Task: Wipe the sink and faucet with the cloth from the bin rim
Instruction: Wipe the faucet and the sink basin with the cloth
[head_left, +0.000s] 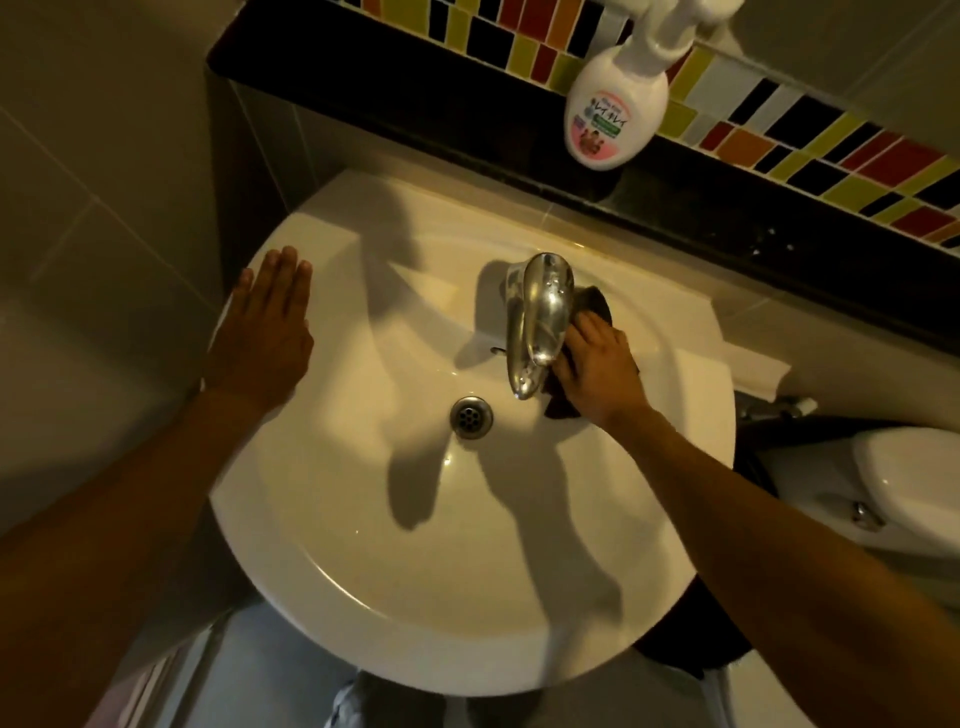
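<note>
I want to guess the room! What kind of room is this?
A bathroom, most likely at home. There is a white sink with a shiny faucet, a toilet beside it, and a soap bottle on the ledge under bright tiles.

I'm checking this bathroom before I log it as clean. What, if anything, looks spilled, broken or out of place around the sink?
Nothing stands out. The sink shows no spill or crack, the faucet looks intact, and the soap bottle stands on the ledge. The right hand presses the dark cloth beside the faucet.
</note>
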